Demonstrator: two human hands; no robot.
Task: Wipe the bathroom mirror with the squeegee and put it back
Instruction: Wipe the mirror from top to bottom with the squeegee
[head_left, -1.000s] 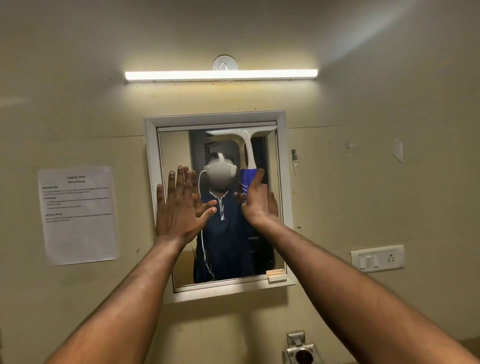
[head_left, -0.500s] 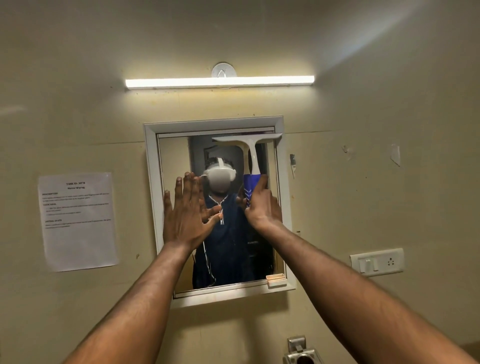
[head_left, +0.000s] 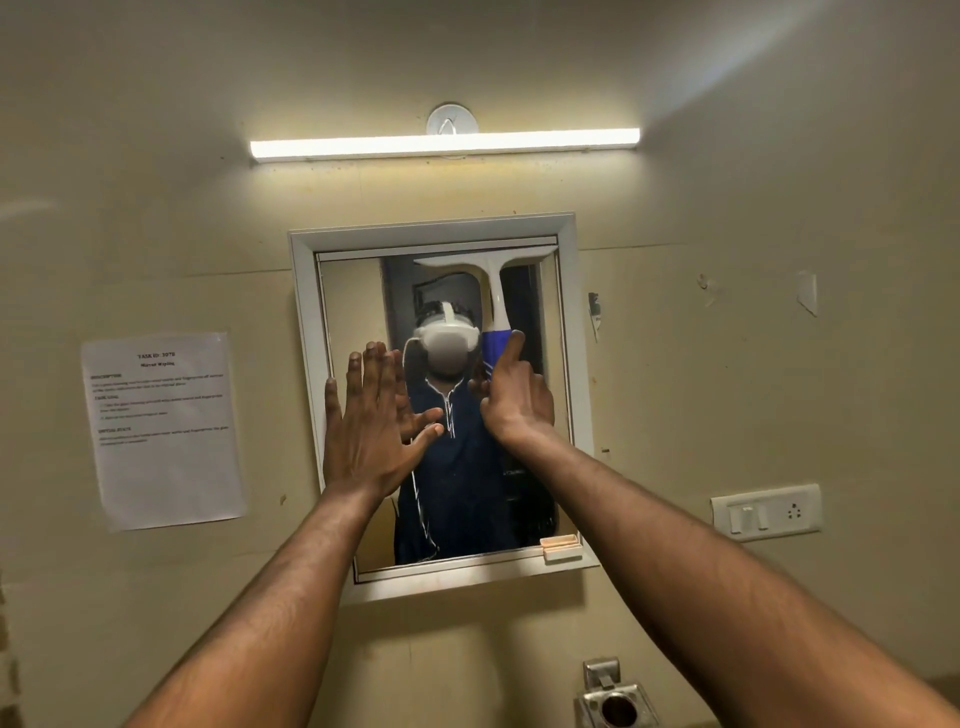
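A white-framed mirror (head_left: 563, 338) hangs on the beige wall. My right hand (head_left: 517, 400) grips the blue lower handle of a white squeegee (head_left: 491, 275), with the index finger stretched up along the handle. Its blade lies flat against the glass at the mirror's top right. My left hand (head_left: 371, 421) is spread flat with fingers apart, pressed on or just before the left half of the glass. The mirror reflects a person in a dark top wearing a headset.
A lit tube light (head_left: 444, 143) runs above the mirror. A printed sheet (head_left: 161, 431) is taped to the wall at left. A switch and socket plate (head_left: 766, 512) sits at right. A small pale box (head_left: 560, 548) rests on the mirror's lower ledge. A metal holder (head_left: 613, 696) is below.
The view has tilted up slightly, so the mirror sits lower in frame. The squeegee blade stays at the mirror's top edge; both hands keep their hold and pose.
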